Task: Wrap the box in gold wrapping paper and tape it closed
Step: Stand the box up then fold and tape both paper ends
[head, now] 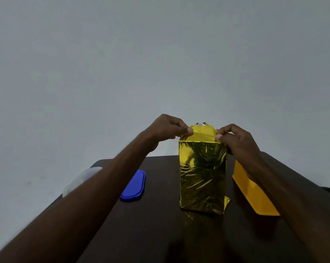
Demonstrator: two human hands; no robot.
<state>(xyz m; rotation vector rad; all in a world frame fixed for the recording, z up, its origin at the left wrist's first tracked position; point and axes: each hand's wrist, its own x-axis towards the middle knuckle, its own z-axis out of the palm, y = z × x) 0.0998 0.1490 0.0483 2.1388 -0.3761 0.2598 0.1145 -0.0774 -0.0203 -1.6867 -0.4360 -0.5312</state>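
Both hands raised at mid-frame, fingers curled in a pinch.

The left hand (165, 128) reaches in from the lower left, thumb pressed against forefinger; the right hand (236, 139) comes from the lower right, knuckles up, fingertips pinched. Both forearms are bare and stretched forward.

No legible text, label, brand, number or sign appears on any surface in this view: the gold wrapping paper (203, 173) around the box is plain crinkled foil, the blue lid (133, 186) and the yellow container (253, 194) carry no readable marking, and the dark table (160, 224) and the pale wall (160, 54) are unmarked
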